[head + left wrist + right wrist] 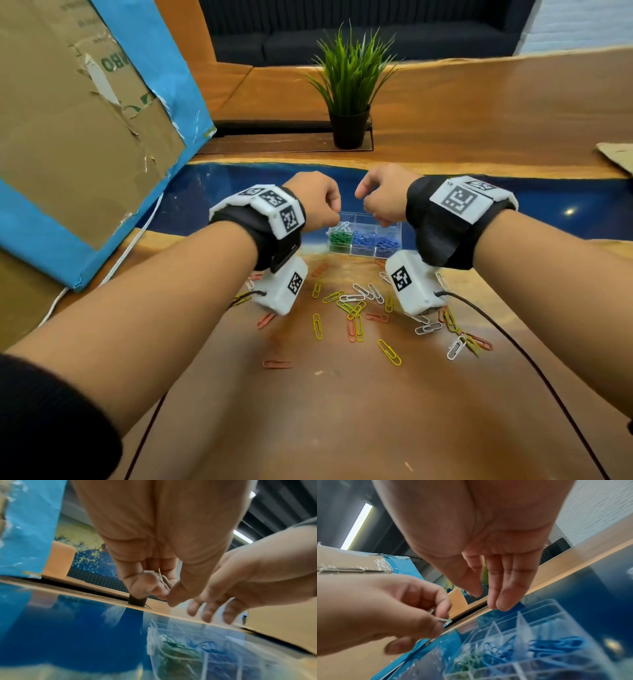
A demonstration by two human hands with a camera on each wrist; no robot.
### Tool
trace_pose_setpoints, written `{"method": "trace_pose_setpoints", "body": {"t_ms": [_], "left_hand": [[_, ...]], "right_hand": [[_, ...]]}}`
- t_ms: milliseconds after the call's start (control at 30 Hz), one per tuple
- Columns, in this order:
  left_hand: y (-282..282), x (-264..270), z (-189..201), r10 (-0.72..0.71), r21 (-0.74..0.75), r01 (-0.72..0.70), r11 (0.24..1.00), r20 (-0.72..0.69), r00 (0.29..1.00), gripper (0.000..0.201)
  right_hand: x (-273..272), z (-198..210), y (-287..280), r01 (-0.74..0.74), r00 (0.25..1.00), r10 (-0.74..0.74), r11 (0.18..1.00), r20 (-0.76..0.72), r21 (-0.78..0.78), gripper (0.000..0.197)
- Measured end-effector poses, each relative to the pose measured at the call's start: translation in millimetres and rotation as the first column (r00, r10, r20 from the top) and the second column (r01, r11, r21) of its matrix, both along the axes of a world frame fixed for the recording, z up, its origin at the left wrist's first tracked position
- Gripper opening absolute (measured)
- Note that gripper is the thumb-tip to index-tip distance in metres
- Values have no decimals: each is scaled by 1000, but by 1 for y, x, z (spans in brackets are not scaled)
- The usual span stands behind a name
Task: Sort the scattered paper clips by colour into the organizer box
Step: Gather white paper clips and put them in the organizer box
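My left hand (pixel 334 209) hovers over the left end of the clear organizer box (pixel 400 228) and pinches a few white paper clips (pixel 163 580) between thumb and fingertips. My right hand (pixel 364 202) hangs beside it over the box with relaxed fingers (pixel 503 588) and nothing in it. The box holds green clips (pixel 340 238) in its left compartment and blue clips (pixel 365 238) in those to the right. Yellow (pixel 317 326), orange (pixel 277 364) and white clips (pixel 455 347) lie scattered on the wooden table nearer me.
A large cardboard box with blue tape (pixel 85 137) leans at the left. Behind the organizer stands a potted plant (pixel 351 102). Black cables (pixel 513 346) trail from both wrist cameras across the table. Some torn cardboard (pixel 616 154) lies at the far right.
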State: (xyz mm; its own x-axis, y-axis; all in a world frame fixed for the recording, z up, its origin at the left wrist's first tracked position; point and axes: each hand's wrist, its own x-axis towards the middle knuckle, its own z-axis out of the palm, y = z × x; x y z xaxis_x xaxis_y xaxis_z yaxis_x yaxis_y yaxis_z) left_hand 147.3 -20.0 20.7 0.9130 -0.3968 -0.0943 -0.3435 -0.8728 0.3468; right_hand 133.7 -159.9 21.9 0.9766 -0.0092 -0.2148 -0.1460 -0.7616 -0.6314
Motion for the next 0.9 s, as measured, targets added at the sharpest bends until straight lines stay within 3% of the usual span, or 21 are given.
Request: {"method": "trace_pose_setpoints", "body": {"t_ms": [267, 467, 633, 900], "left_hand": [[-39, 16, -8, -66, 224, 64, 972, 1, 998, 17], [-39, 14, -10, -118, 233, 107, 966, 35, 992, 28], [-23, 14, -5, -67, 122, 55, 991, 99, 993, 30], [22, -1, -10, -37, 172, 31, 985, 30, 999, 13]], "right_hand": [[-19, -4, -34, 26, 1000, -27, 997, -7, -69, 25], [-27, -6, -38, -13, 1000, 14, 994, 10, -112, 16], [-34, -6, -32, -58, 996, 69, 978, 52, -202, 13], [-54, -5, -17, -195, 981, 181, 925, -74, -326, 16]]}}
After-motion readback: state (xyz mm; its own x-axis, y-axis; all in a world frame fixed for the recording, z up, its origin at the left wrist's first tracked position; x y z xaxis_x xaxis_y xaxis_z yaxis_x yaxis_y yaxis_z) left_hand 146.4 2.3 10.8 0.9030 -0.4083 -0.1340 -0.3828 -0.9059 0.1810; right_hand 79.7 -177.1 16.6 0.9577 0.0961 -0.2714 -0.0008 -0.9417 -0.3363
